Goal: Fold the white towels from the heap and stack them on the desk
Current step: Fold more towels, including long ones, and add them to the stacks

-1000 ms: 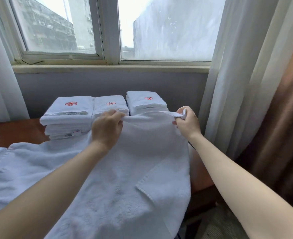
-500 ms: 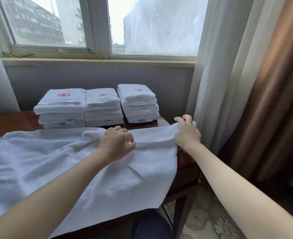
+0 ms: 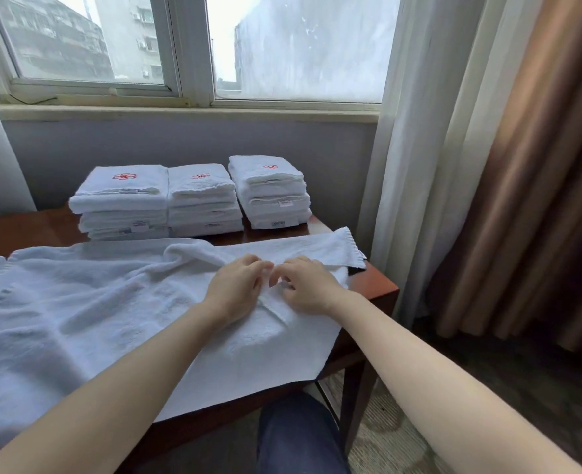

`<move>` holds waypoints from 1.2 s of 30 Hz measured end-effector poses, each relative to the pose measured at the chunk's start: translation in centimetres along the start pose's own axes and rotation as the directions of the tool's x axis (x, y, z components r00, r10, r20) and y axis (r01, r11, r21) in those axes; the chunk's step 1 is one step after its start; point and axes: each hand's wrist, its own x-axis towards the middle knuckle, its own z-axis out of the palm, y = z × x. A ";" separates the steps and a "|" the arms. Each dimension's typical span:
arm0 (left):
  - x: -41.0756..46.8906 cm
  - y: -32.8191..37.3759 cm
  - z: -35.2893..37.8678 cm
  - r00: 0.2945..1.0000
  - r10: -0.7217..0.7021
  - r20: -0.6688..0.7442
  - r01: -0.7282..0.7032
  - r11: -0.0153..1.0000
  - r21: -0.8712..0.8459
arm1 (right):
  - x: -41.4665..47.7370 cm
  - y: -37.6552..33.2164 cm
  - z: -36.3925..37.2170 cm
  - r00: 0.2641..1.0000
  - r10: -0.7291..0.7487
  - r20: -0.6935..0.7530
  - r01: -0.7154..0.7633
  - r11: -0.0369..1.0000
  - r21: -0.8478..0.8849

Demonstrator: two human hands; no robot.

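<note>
head view. where half a second ago the hands held the far edge of the towel (image 3: pixel 111 319) well apart, the right one at its corner, they now sit just beside each other on its upper surface near the right edge of the desk (image 3: pixel 375 289); that corner now lies flat at the desk's far right corner.
towel: spread open over the tabletop, near edge hanging over the front, left part cut off by the frame.
folded stacks (image 3: pixel 202 200): three, side by side along the far edge, unmoved; label print too small to read.
left hand (image 3: pixel 236 289): fingers curled, tips on the cloth, thumb hidden; grasping or only touching, cannot tell.
right hand (image 3: pixel 305 285): fingers bent, pinching a raised hem (image 3: pixel 276 307) of the towel between the two hands.
</note>
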 end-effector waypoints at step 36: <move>2.4 4.4 -1.5 0.998 0.028 -0.047 -0.033 0.993 -0.112 | -3.4 1.8 -1.8 0.893 0.305 -0.331 -0.248 0.947 0.204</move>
